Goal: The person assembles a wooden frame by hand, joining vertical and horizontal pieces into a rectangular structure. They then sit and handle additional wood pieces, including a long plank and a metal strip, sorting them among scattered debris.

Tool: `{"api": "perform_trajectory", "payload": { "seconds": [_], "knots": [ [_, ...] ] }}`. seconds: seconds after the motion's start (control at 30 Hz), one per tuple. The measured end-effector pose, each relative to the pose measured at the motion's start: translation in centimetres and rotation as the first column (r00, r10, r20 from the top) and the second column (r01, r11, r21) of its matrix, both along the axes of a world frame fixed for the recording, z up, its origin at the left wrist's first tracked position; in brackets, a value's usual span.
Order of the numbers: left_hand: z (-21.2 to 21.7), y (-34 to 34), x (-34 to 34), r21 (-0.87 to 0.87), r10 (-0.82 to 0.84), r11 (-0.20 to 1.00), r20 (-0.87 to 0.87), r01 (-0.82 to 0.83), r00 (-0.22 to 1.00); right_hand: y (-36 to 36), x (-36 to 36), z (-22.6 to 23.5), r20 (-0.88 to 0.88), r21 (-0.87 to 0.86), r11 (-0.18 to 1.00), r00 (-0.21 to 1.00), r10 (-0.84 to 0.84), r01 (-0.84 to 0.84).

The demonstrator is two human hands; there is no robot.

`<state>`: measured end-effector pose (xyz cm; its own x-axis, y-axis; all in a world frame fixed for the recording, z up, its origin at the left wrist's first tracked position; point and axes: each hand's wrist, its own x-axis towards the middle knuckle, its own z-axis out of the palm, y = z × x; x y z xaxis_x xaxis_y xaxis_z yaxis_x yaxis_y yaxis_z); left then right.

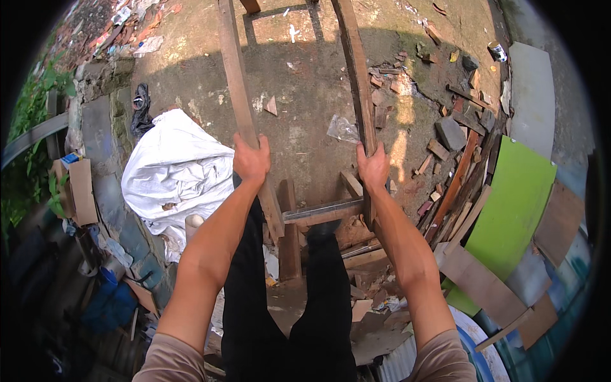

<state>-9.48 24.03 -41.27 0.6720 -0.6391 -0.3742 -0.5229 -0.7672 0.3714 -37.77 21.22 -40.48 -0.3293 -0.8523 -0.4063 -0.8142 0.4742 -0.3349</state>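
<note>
A wooden frame [235,73] stretches away in front of me, made of two long rails joined near my legs by a crosspiece [324,212]. My left hand [252,159] is wrapped round the left rail. Round the right rail [352,60] my right hand [373,167] is closed at about the same distance from me. The far end of the frame runs out of the top of the picture. Under the near end, between my legs, an upright wooden post [289,254] shows; whether it is joined to the frame I cannot tell.
A crumpled white sack [175,162] lies left of my left hand. Brick and wood scraps [450,134] litter the ground at right, beside long boards and a green panel [509,216]. A clear plastic bag [344,129] lies by the right rail. Along the left runs a low wall [98,134].
</note>
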Motion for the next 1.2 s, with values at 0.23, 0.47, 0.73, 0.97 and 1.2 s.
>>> {"api": "perform_trajectory", "payload": {
  "seconds": [0.23,0.47,0.73,0.97,1.2],
  "knots": [
    [0.2,0.3,-0.4,0.025,-0.001,1.000,0.001,0.000,1.000,0.2,0.6,0.5,-0.085,0.009,1.000,0.996,-0.007,0.007],
    [0.3,0.3,-0.4,-0.019,0.006,1.000,0.006,-0.006,1.000,0.4,0.5,0.2,-0.083,0.004,1.000,0.996,-0.015,0.015],
    [1.1,0.3,-0.3,0.005,-0.004,1.000,-0.024,0.004,1.000,0.7,0.3,-0.1,-0.083,-0.018,1.000,0.997,-0.004,0.002],
    [0.5,0.2,0.2,-0.031,-0.013,0.999,-0.068,0.011,0.998,1.0,-1.4,-0.7,0.163,-0.056,0.998,0.986,0.021,-0.012],
    [0.9,1.0,0.5,-0.161,-0.017,0.987,-0.204,-0.017,0.979,2.6,-2.5,0.6,0.183,0.145,0.989,0.983,-0.018,-0.009]
  ]
}}
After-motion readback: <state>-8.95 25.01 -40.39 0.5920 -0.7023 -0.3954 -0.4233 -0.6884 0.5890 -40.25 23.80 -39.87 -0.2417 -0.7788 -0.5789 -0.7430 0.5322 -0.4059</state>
